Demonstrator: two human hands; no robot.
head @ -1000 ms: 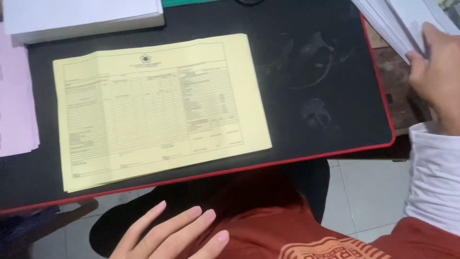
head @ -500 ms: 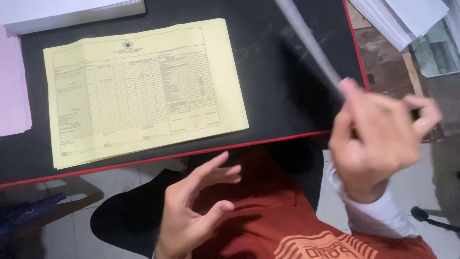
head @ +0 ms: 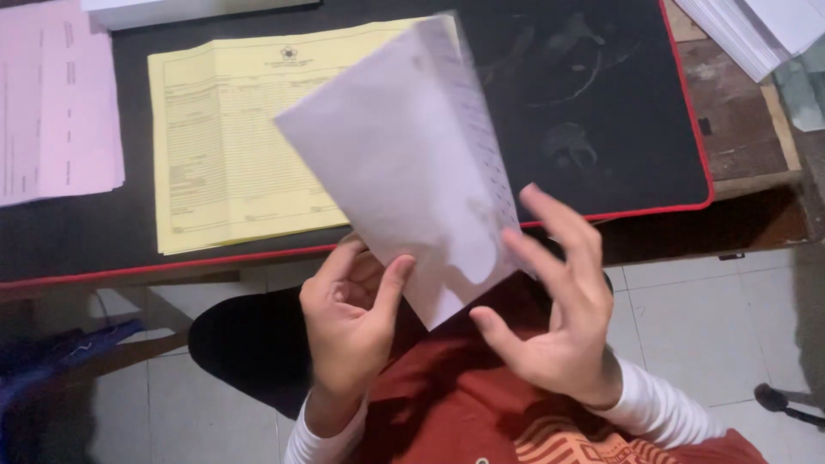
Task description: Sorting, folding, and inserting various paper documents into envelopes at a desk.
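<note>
A white sheet of paper (head: 404,146) is held up at a slant in front of my chest, blurred by motion. My left hand (head: 352,322) grips its lower left edge, with the thumb pressed on the paper. My right hand (head: 554,318) holds the lower right edge with spread fingers, the thumb near the bottom corner. Behind the sheet, a stack of yellow printed forms (head: 223,155) lies on a black desk mat (head: 601,103) with a red border. The sheet hides the stack's right part.
A pink stack of paper (head: 56,112) lies at the left of the mat. White paper stacks sit at the top right (head: 756,30) and the top edge (head: 172,9). Bare wooden desk (head: 739,129) shows right of the mat, with tiled floor (head: 705,326) below.
My right hand brought a white sheet from the right-hand stack to the front of my chest. My left hand rose from my lap and took hold of it. The view shifted.
</note>
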